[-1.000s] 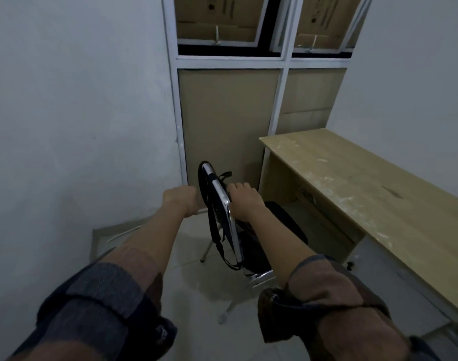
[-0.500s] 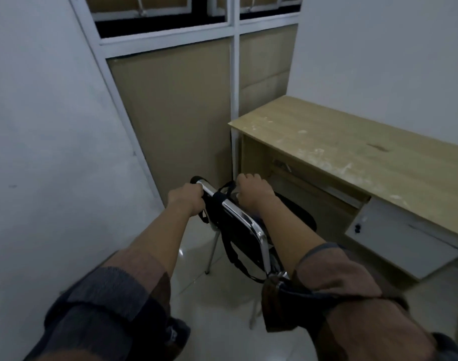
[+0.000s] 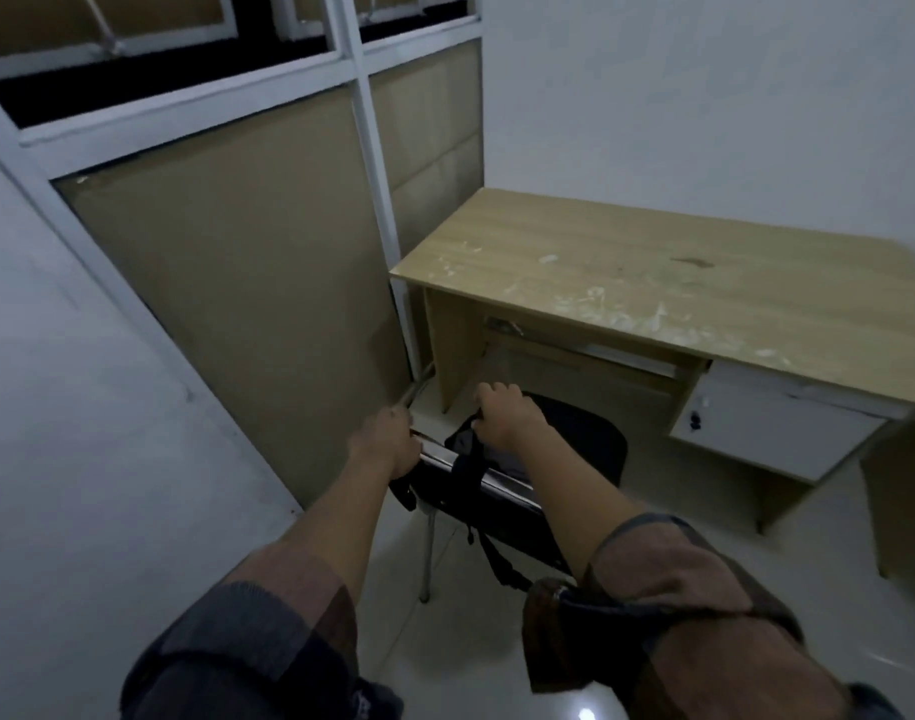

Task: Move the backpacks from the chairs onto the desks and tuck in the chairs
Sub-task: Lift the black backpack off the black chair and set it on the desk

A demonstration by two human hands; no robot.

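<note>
A chair with a chrome frame [image 3: 502, 485] and a black backrest stands in front of a wooden desk [image 3: 652, 262], facing its knee space. A black backpack [image 3: 574, 433] sits on the seat, and one of its straps [image 3: 484, 543] hangs over the backrest. My left hand [image 3: 387, 444] grips the left corner of the chair's top rail. My right hand [image 3: 502, 418] reaches past the rail, its fingers curled round the top of the backpack where the strap begins. The seat is hidden under the bag.
A white drawer unit [image 3: 767, 428] hangs under the desk's right side, beside the knee space. A cardboard-lined partition with white frames [image 3: 237, 283] stands close on the left, next to a grey wall [image 3: 81, 407]. The floor is pale glossy tile [image 3: 471, 657].
The chair has swung round from side-on to facing the desk. My right hand has shifted from the top rail forward onto the backpack. My left hand has stayed on the rail.
</note>
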